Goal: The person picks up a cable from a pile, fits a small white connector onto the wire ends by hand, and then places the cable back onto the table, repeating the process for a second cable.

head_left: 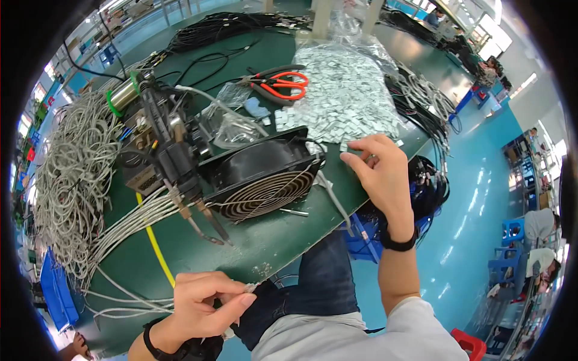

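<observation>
Over the table's near edge, my left hand (208, 305) is closed, thumb and index finger pinching a small pale piece (250, 289) whose kind is too small to make out. My right hand (380, 171) is at the right side of the table, thumb and index finger curved with a slight gap between their tips. Right at those fingertips lies a small flat whitish piece (343, 146). Just beyond, many similar pieces form a wide pile (340, 90) on clear plastic. A soldering station with a spool of solder wire (125, 96) and a soldering iron (208, 219) stands left of centre.
A black fan (265, 174) with a wire guard stands mid-table. Orange-handled pliers (280, 85) lie behind it, near plastic bags (232, 123). Grey cables (75, 174) are heaped at the left, black cables (223, 27) at the back. A blue stool (361, 237) stands beneath the right edge.
</observation>
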Action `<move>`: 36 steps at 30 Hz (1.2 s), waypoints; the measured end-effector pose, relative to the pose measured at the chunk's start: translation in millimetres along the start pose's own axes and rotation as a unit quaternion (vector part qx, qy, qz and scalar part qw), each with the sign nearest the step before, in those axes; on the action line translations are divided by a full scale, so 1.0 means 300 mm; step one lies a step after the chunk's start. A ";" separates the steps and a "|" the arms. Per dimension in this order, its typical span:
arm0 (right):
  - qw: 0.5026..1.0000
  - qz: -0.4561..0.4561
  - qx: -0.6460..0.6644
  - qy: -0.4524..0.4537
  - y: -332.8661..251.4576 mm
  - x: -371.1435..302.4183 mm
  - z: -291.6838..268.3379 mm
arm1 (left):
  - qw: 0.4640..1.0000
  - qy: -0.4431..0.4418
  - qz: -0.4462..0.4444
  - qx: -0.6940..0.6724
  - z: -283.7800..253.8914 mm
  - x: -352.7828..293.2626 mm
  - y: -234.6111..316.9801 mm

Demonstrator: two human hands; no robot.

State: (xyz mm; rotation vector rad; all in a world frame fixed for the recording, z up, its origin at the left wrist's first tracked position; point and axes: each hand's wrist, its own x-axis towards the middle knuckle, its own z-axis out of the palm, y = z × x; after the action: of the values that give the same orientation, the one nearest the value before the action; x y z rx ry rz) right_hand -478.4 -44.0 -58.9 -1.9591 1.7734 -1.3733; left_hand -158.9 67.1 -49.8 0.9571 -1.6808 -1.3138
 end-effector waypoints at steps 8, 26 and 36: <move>0.980 -0.145 -0.136 -0.005 0.060 0.030 0.053 | 1.000 0.010 0.004 -0.009 0.011 0.028 0.007; 0.871 0.067 0.423 -0.240 -0.297 -0.306 0.115 | 0.987 0.078 -0.114 -0.084 -0.006 0.023 0.001; 0.874 0.101 0.418 -0.226 -0.326 -0.302 0.166 | 0.989 0.064 -0.117 -0.071 -0.017 0.041 0.013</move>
State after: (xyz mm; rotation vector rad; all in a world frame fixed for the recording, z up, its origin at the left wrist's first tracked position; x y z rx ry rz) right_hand -363.3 38.9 -68.9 -1.3928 0.8952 -1.1796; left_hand -159.7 54.7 -43.5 1.1544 -1.3897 -1.4692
